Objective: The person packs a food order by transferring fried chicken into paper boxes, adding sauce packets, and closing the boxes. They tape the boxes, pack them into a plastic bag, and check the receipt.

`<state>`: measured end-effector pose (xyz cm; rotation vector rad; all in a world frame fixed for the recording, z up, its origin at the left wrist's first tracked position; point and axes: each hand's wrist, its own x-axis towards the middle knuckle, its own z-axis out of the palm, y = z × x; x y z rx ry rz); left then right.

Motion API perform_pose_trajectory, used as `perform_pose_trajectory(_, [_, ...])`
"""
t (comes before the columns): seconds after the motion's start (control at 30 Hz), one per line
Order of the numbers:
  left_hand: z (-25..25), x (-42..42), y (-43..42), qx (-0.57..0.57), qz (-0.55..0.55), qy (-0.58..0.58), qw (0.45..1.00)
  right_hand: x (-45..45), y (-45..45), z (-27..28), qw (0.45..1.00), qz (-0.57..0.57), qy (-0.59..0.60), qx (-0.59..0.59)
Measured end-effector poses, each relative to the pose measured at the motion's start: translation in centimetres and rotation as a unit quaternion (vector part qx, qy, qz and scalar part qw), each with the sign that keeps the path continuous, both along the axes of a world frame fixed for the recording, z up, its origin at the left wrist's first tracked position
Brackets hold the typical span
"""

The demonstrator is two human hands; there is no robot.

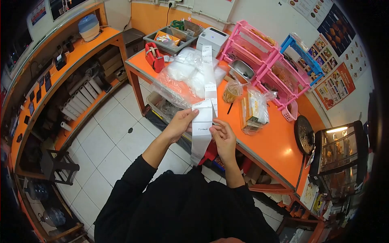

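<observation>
A long white paper strip (202, 128) with printed text runs down from a white label printer (213, 39) over the table and hangs past its front edge. My left hand (181, 124) pinches the strip's left edge, thumb on top. At the right edge my right hand (223, 135) holds it between thumb and fingers, beside a printed word. Clear plastic bags (184, 73) lie behind the strip on the orange table (267, 152). To the right of the strip stands a clear bag with yellowish contents (232, 91).
Pink racks (253, 52), a blue rack (302, 58), a metal tray (242, 69) and a grey bin (172, 40) stand at the back. A red tape dispenser (154, 57) is at the left. A glass display case (340, 150) stands right, a black stool (56, 164) left.
</observation>
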<state>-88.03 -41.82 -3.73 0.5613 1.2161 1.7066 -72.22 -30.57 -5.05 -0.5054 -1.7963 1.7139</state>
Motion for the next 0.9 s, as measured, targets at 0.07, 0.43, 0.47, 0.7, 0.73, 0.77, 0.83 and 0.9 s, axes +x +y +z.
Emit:
perform_pose_trajectory(0.07, [-0.1,0.3,0.3,0.003,-0.001,0.000,1.000,0.0,-0.3,0.5,0.998,-0.043,0.011,0.052])
perform_pose_trajectory(0.43, [-1.1,2.2,2.6,-0.017,-0.003,0.015,1.000,1.0,1.3,0.8,0.891,-0.147,0.042,0.428])
perform_pose_trajectory(0.47, [-1.2,2.3,2.9,-0.022,-0.002,0.016,1.000,1.3,1.3,0.7,0.899,-0.140,0.029,0.415])
perform_pose_trajectory(0.7, [-2.3,3.3,4.8,-0.028,0.070,0.016,0.997,1.3,3.0,-0.6,0.853,-0.101,0.043,0.511])
perform_pose_trajectory(0.73, [-3.2,3.0,4.9,-0.061,0.071,0.021,0.995,1.8,3.2,-0.4,0.846,-0.092,0.040,0.524])
perform_pose_trajectory(0.77, [-4.8,2.3,4.8,-0.094,0.073,0.026,0.993,2.6,3.5,-0.2,0.889,-0.044,0.047,0.453])
perform_pose_trajectory(0.83, [-6.2,1.7,4.3,-0.151,0.106,0.024,0.983,4.4,3.9,-0.3,0.950,0.055,0.062,0.300])
perform_pose_trajectory(0.9, [-7.7,1.3,3.3,-0.186,0.135,0.015,0.973,6.8,7.9,-1.9,0.994,-0.030,-0.013,0.107])
